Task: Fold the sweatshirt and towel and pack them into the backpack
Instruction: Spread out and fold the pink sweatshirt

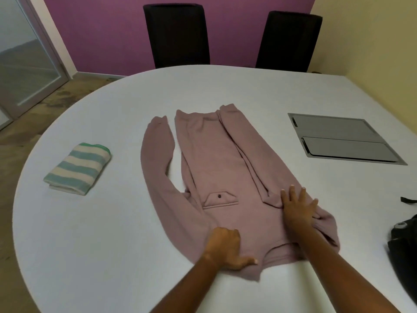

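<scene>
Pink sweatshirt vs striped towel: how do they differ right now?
The pink sweatshirt lies spread long, only one sleeve folded in; the teal-and-cream striped towel is a compact folded stack. The left hand and right hand touch the sweatshirt, not the towel. Both lie on the white table.

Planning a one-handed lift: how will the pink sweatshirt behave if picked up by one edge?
Probably floppy: the sweatshirt lies flat with soft creases, so it would sag and its folded-in sleeve likely drop open. The fabric looks thick, so perhaps fairly heavy for cloth. It might slide on the smooth table when pushed.
</scene>
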{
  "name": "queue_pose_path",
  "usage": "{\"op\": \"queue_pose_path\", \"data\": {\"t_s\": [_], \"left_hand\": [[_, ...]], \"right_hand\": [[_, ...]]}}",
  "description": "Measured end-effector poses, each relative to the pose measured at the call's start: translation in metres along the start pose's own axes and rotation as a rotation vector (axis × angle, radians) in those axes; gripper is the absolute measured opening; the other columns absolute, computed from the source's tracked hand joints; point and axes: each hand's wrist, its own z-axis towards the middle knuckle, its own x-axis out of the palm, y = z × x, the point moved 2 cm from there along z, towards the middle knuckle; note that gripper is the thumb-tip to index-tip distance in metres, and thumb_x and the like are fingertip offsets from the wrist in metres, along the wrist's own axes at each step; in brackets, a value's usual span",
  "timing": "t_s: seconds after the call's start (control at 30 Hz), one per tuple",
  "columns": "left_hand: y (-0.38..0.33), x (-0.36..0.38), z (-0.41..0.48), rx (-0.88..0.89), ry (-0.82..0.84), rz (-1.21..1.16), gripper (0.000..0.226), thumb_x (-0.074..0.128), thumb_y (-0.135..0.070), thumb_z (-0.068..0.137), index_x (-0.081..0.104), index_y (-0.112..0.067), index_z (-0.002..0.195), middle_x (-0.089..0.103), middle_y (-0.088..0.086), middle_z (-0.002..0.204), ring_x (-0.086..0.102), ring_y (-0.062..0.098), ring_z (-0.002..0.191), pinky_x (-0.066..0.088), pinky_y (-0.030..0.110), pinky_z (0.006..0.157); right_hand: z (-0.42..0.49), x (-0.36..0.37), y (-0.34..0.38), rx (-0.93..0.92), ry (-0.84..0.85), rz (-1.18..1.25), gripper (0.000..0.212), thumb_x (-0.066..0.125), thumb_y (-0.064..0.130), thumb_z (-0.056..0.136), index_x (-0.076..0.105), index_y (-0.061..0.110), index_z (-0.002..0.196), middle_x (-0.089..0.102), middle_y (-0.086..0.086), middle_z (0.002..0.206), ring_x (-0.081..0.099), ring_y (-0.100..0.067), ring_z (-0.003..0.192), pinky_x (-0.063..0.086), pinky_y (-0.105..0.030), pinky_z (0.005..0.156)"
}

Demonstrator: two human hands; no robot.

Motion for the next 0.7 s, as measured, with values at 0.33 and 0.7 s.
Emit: {"op": "queue_pose_path", "data": {"t_s": [0.33,0.7], "left_hand": [[-0.032,0.001,0.025,0.193,0.154,-0.354,0.054,0.033,-0.043,0.081,0.062,-0.012,0.114,0.064,0.017,0.114,0.058,0.034,0.102,0.046,0.038,0.084],[0.083,-0.020,0.058,-0.097,0.124,0.076,0.056,0.028,-0.049,0.096,0.034,-0.013,0.138,0.033,0.009,0.146,0.028,0.025,0.136,0.023,0.040,0.111]], "right_hand": [[-0.055,-0.001,0.042,-0.043,-0.045,0.604,0.047,0.030,0.032,0.098,0.028,0.016,0.143,0.021,-0.010,0.153,0.019,-0.027,0.141,0.023,-0.050,0.112],[-0.113,0.040,0.078,-0.029,0.054,0.516,0.120,-0.030,0.088,0.035,0.000,0.045,0.143,0.004,-0.001,0.157,0.007,-0.036,0.143,0.010,-0.071,0.102]]}}
